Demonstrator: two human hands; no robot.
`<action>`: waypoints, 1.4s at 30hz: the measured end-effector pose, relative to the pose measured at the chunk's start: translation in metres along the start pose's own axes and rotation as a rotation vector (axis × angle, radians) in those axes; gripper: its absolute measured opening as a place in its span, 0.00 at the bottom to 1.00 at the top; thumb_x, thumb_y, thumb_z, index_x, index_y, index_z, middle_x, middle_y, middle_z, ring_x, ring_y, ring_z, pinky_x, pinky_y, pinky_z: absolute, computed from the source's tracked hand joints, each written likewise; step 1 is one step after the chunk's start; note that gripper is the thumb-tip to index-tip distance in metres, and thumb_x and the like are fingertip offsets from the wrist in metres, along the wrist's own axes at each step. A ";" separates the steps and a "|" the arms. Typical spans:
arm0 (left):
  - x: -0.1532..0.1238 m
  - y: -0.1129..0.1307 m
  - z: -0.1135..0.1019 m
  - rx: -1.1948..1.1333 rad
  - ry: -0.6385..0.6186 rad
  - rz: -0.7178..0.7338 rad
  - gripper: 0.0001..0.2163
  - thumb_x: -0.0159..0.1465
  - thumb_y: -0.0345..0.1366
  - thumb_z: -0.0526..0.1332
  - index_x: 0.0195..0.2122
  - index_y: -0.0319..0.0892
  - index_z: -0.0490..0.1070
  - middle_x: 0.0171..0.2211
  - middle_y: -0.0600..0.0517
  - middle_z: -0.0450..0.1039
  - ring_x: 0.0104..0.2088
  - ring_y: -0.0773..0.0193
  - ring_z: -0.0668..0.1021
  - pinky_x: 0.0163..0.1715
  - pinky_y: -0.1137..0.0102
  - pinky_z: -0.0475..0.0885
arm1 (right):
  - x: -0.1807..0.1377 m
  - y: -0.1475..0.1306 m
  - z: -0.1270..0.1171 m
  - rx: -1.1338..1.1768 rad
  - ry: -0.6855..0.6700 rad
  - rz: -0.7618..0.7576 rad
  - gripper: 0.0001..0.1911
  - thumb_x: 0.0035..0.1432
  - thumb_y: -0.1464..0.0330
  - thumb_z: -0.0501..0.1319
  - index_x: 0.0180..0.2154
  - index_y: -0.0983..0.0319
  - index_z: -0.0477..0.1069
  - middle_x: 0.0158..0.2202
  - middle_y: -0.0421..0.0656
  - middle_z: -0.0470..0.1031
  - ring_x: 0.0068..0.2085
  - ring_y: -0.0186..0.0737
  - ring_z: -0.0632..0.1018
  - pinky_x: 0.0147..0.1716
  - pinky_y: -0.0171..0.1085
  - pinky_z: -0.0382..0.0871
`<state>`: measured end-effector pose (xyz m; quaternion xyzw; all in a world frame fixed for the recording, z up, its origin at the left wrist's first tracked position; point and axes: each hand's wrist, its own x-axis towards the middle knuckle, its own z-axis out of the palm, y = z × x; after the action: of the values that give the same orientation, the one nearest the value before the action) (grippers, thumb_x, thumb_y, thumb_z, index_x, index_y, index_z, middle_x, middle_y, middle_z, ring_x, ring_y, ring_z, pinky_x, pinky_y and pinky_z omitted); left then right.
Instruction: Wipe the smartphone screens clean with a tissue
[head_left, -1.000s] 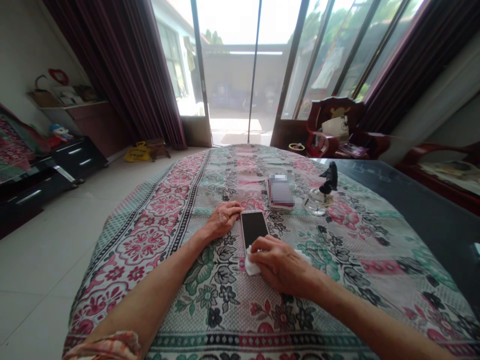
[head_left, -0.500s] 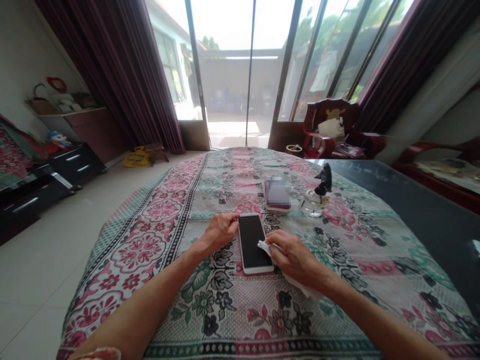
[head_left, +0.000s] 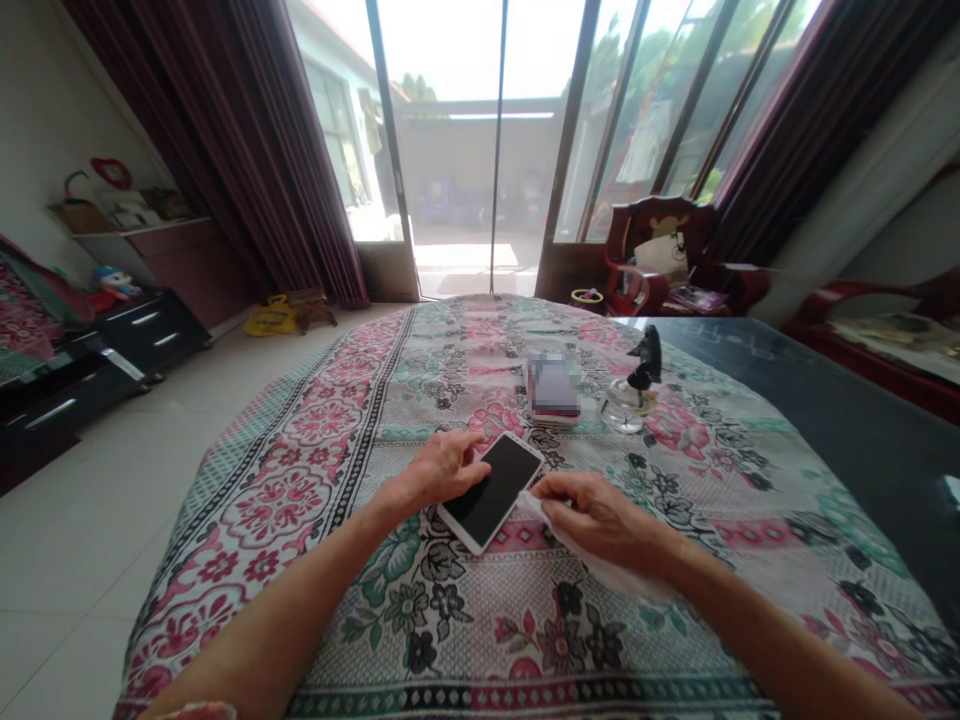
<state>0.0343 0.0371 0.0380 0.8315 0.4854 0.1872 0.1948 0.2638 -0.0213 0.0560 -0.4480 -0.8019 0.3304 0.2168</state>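
Note:
A white phone point(head_left: 491, 490) with a dark screen lies tilted on the flowered tablecloth point(head_left: 330, 420). My left hand point(head_left: 439, 468) rests on the phone's left edge, fingers spread and touching it. My right hand point(head_left: 600, 515) sits just right of the phone, fingers pinched on a white tissue point(head_left: 611, 570) that trails under the palm toward my wrist.
Beyond the phone lie a small pink-and-white packet point(head_left: 553, 390) and a glass base with a black bird figure point(head_left: 636, 385). A dark glass tabletop point(head_left: 825, 400) shows at the right. Red wooden chairs point(head_left: 660, 255) stand by the sliding glass doors.
The phone has turned from upright to slanted, its top swung to the right. My right hand with the tissue has come off the screen to its right side.

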 end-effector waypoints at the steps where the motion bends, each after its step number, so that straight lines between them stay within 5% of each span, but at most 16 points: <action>1: -0.004 0.004 -0.004 0.101 -0.052 -0.019 0.14 0.57 0.44 0.61 0.38 0.41 0.74 0.29 0.49 0.75 0.31 0.60 0.76 0.33 0.68 0.70 | 0.002 0.002 -0.001 -0.019 0.066 -0.012 0.12 0.56 0.74 0.52 0.33 0.62 0.74 0.29 0.41 0.75 0.29 0.35 0.73 0.29 0.33 0.65; 3: -0.013 0.012 -0.010 0.231 -0.116 -0.030 0.19 0.54 0.54 0.61 0.33 0.41 0.73 0.31 0.47 0.73 0.33 0.57 0.75 0.33 0.66 0.70 | 0.006 0.007 0.001 -0.071 0.214 -0.056 0.10 0.58 0.72 0.53 0.35 0.62 0.73 0.32 0.43 0.76 0.33 0.36 0.74 0.33 0.35 0.67; 7: -0.029 0.029 -0.008 0.311 -0.163 -0.106 0.26 0.46 0.57 0.65 0.36 0.39 0.73 0.35 0.42 0.70 0.36 0.48 0.75 0.35 0.60 0.70 | 0.019 0.013 0.014 -0.180 0.353 -0.176 0.10 0.62 0.71 0.52 0.40 0.62 0.71 0.38 0.46 0.74 0.38 0.37 0.74 0.40 0.38 0.69; 15: -0.032 0.039 0.001 0.300 -0.190 -0.150 0.27 0.46 0.52 0.65 0.40 0.38 0.69 0.39 0.42 0.68 0.40 0.47 0.73 0.38 0.58 0.71 | 0.041 0.012 0.035 -0.537 0.192 -0.274 0.13 0.65 0.68 0.52 0.34 0.62 0.74 0.39 0.47 0.72 0.40 0.40 0.70 0.43 0.40 0.67; 25: -0.064 0.035 0.007 0.328 -0.092 -0.196 0.26 0.49 0.55 0.63 0.39 0.38 0.67 0.39 0.43 0.66 0.41 0.49 0.71 0.38 0.59 0.70 | 0.050 0.011 0.035 -0.522 0.232 -0.214 0.13 0.64 0.70 0.52 0.32 0.62 0.74 0.36 0.46 0.71 0.39 0.39 0.69 0.43 0.39 0.65; 35: -0.065 0.032 0.010 0.331 -0.020 -0.165 0.22 0.52 0.54 0.61 0.36 0.40 0.66 0.37 0.44 0.66 0.39 0.51 0.71 0.35 0.61 0.70 | 0.072 0.010 0.042 -0.532 0.317 -0.132 0.14 0.64 0.67 0.53 0.29 0.61 0.74 0.36 0.46 0.71 0.39 0.39 0.70 0.43 0.39 0.65; 42: -0.066 0.031 0.013 0.321 -0.022 -0.181 0.22 0.52 0.54 0.60 0.38 0.40 0.66 0.37 0.45 0.67 0.40 0.51 0.71 0.35 0.62 0.69 | 0.067 0.001 0.048 -0.481 0.215 -0.215 0.14 0.63 0.70 0.54 0.27 0.60 0.74 0.34 0.44 0.71 0.37 0.38 0.70 0.41 0.37 0.65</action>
<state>0.0330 -0.0366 0.0347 0.8070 0.5795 0.0798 0.0808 0.1995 0.0207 0.0254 -0.4316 -0.8725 0.0566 0.2219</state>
